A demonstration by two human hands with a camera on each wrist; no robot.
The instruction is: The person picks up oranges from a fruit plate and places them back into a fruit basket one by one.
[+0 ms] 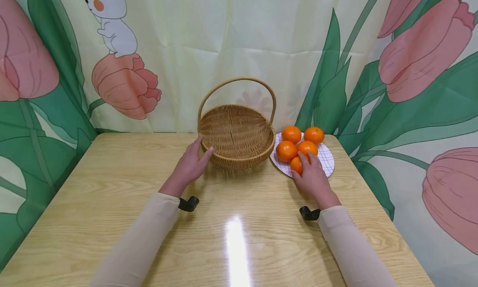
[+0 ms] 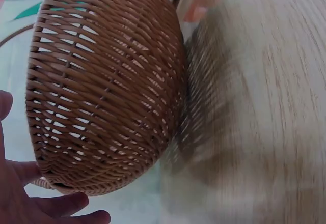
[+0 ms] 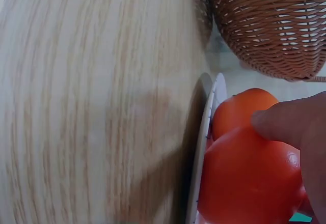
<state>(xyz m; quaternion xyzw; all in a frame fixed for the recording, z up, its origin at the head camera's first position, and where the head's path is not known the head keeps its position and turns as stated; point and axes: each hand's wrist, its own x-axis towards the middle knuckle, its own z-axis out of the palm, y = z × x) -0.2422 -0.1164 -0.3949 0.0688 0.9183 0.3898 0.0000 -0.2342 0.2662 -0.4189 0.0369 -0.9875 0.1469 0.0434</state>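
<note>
A woven wicker basket (image 1: 237, 133) with a tall arched handle stands at the back of the table. My left hand (image 1: 189, 162) is at its left rim, thumb and fingers spread; in the left wrist view, extended fingers (image 2: 61, 203) show beside the basket's woven side (image 2: 102, 86). To the right, several oranges (image 1: 286, 151) sit on a round white plate (image 1: 328, 160) with a grid pattern. My right hand (image 1: 313, 177) grips the nearest orange (image 1: 296, 166), thumb on its left and fingers over the top. The right wrist view shows this orange (image 3: 249, 178) low on the plate, partly covered by the hand.
The wooden table (image 1: 239, 200) extends in front of both hands. A curtain (image 1: 224, 42) printed with tulips hangs right behind the table and along its sides. The plate lies close to the table's right edge and beside the basket.
</note>
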